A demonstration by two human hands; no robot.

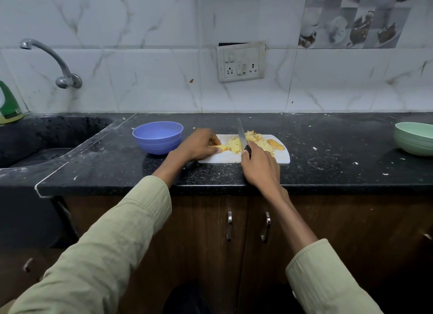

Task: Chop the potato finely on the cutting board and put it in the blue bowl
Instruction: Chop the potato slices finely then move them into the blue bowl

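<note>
A white cutting board (222, 159) lies on the black counter. Chopped yellow potato (236, 145) is heaped on it, with more pieces (256, 138) behind the blade and a larger uncut slab (276, 144) at the right end. My left hand (199, 146) pinches a small potato piece (222, 147) at the board's left end. My right hand (260, 166) grips the black handle of a knife (241, 133), whose blade points away from me over the potato heap. The blue bowl (158, 137) stands just left of the board and looks empty.
A black sink (42, 138) with a wall tap (54, 60) is at the left. A green bowl (414, 138) stands at the far right of the counter. A green bottle (9, 105) sits at the sink's corner. The counter (339, 149) is speckled with scraps.
</note>
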